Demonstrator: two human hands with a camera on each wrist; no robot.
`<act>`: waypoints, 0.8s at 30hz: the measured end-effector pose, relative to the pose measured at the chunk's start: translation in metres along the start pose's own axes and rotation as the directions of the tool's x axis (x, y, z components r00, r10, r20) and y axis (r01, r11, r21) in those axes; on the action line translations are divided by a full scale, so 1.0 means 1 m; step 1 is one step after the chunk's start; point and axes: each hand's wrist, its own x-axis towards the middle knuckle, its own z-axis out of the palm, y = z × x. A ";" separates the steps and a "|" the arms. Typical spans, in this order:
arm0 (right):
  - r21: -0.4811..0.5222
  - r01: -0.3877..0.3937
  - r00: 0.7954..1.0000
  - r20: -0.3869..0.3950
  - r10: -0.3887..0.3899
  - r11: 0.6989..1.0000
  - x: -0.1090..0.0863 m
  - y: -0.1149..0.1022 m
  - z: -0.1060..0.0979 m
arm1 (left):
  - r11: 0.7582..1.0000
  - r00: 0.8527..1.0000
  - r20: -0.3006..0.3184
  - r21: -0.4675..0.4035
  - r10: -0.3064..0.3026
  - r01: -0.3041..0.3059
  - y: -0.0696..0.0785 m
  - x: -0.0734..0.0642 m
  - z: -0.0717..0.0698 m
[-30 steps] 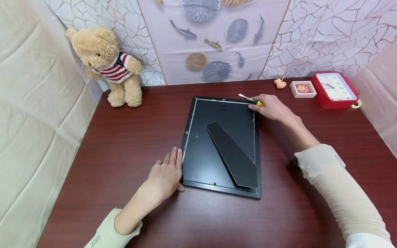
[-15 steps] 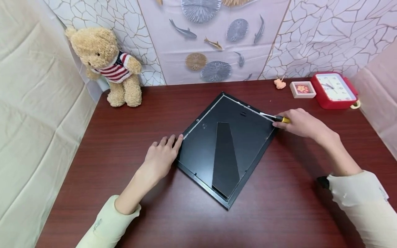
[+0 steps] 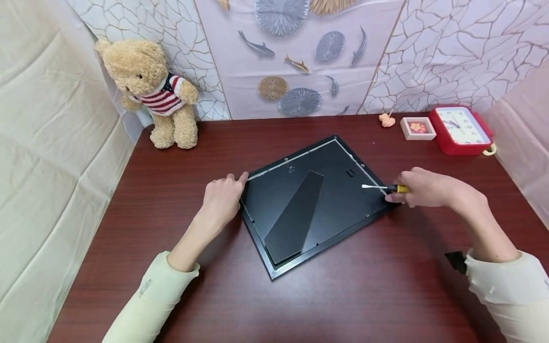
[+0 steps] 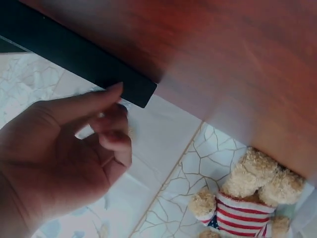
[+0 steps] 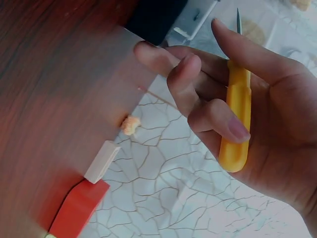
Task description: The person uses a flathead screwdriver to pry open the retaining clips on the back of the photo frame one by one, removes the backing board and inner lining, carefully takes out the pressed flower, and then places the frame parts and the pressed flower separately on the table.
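A black picture frame (image 3: 339, 205) lies back up and turned at a slant on the table, its tapered stand leg (image 3: 296, 219) flat against the backing. My left hand (image 3: 220, 200) pinches the frame's left corner; in the left wrist view its thumb (image 4: 106, 96) lies over the frame's edge and the other fingers are bent. At the opposite corner, my right hand (image 3: 429, 188) holds a screwdriver with a yellow handle (image 5: 237, 114), curled against the palm. The blade (image 3: 372, 186) points left over the backing. Fingers of that hand also touch the frame's corner.
A teddy bear (image 3: 150, 93) in a striped sweater stands at the back left. Along the back right are a small orange ornament (image 3: 387, 120), a small pale box (image 3: 418, 128) and a red clock (image 3: 462, 130). A patterned backdrop (image 3: 300, 62) closes off the table's rear.
The frame has turned clockwise on the table, from nearly upright in view to a strong slant. My right hand, still holding the screwdriver, has moved right and nearer; my left hand has moved slightly away.
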 end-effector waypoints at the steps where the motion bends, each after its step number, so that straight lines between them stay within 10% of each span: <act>1: 0.002 -0.006 1.000 0.013 0.006 1.000 -0.001 -0.002 0.001 | 1.000 1.000 0.014 -0.018 0.006 -0.006 0.000 0.002 0.000; 7: -0.003 -0.018 0.997 0.077 0.018 1.000 -0.009 -0.009 0.006 | 0.985 0.998 0.032 -0.169 0.046 -0.040 -0.010 0.015 0.005; 15: -0.068 -0.021 0.995 0.095 0.027 0.997 -0.019 -0.022 0.016 | 0.954 0.997 -0.010 -0.291 0.072 -0.072 -0.046 0.034 0.064; 24: -0.113 -0.045 0.990 0.129 0.060 0.993 -0.030 -0.038 0.018 | 0.894 0.950 0.232 -0.439 0.207 -0.088 -0.054 0.041 0.082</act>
